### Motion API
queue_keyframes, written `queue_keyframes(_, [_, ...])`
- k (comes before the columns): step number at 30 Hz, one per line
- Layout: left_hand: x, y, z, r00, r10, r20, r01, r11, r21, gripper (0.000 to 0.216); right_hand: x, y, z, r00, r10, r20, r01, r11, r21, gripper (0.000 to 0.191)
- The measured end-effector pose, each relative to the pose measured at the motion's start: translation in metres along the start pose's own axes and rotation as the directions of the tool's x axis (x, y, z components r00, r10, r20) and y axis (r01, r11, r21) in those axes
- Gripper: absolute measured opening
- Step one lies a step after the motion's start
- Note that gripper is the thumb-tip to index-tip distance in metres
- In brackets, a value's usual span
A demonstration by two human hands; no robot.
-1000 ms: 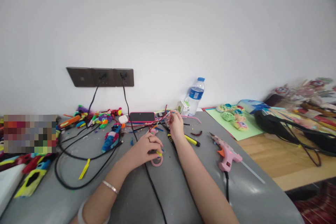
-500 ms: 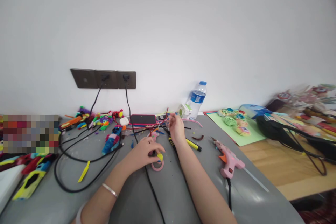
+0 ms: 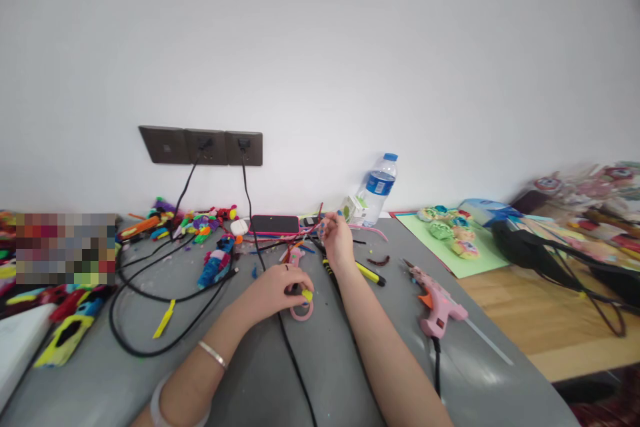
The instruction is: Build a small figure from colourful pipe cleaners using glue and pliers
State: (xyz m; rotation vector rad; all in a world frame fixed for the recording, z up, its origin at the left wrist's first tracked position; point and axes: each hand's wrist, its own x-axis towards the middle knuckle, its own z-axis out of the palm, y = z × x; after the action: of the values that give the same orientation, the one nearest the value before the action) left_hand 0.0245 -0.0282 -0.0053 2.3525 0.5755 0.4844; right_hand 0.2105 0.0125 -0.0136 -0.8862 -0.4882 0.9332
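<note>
My left hand (image 3: pixel 283 288) is low over the grey table, its thumb and fingertips closed on a small fuzzy yellow piece (image 3: pixel 307 295). Just below the piece, a pink ring-shaped handle (image 3: pixel 303 312) lies on the table, its upper part hidden by the hand. My right hand (image 3: pixel 337 243) is raised farther back with fingers bent together. Whatever is between those fingertips, if anything, is too small to tell. Behind it are thin coloured stems (image 3: pixel 280 238) and a phone (image 3: pixel 275 224). Under the right wrist lie a yellow-and-black cutter (image 3: pixel 370 273) and a black-and-yellow handled tool (image 3: pixel 327 267).
A pink glue gun (image 3: pixel 440 310) lies at right, its cord running forward. Black cables (image 3: pixel 145 352) loop on the left beside fuzzy figures (image 3: pixel 217 263). A water bottle (image 3: pixel 380 187) leans on the wall. Rosettes lie on green paper (image 3: pixel 467 267).
My left thumb and fingers have drawn closer together around the yellow piece. My right hand has hardly moved. The whole view has shifted slightly.
</note>
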Motion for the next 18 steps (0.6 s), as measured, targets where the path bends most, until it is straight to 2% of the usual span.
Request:
queue_keyframes(8, [0.0005,-0.0002,0.0003,0.999,0.025,0.023,-0.025,0.999,-0.021,0.01,-0.0001,0.0015,-0.0006,1.0,0.007,0.005,-0.007,1.0,0.017,0.031])
queue_keyframes(18, [0.0016,0.0019,-0.0011,1.0,-0.012,0.028,0.013,0.999,-0.038,0.011,-0.0002,0.0006,-0.0007,1.0,0.026,0.012,-0.026,0.998,0.052,0.03])
